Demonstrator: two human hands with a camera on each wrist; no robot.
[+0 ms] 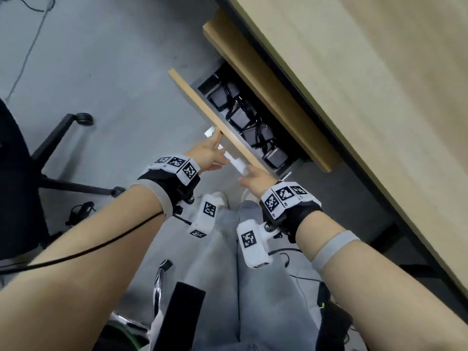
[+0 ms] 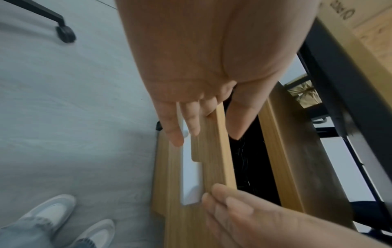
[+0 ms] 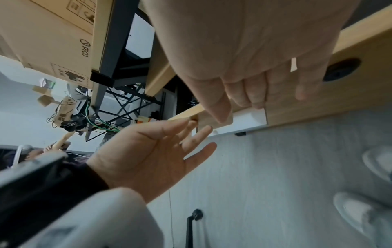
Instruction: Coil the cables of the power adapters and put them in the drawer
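Under a pale wooden desk (image 1: 379, 97), a drawer (image 1: 215, 117) stands part open, black power adapters (image 1: 239, 117) packed inside with coiled cables. Its front is pressed by the left hand (image 1: 206, 154) and right hand (image 1: 255, 181), fingers straight, nothing gripped. An even push from both sides should keep it from jamming.

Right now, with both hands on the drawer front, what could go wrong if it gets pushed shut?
1. The left hand's thumb reaches over the drawer front, above the black power adapters; it might get pinched against the desk.
2. The right hand's fingers sit at the handle cutout, so they could get squeezed too.
3. A loose cable could perhaps catch.
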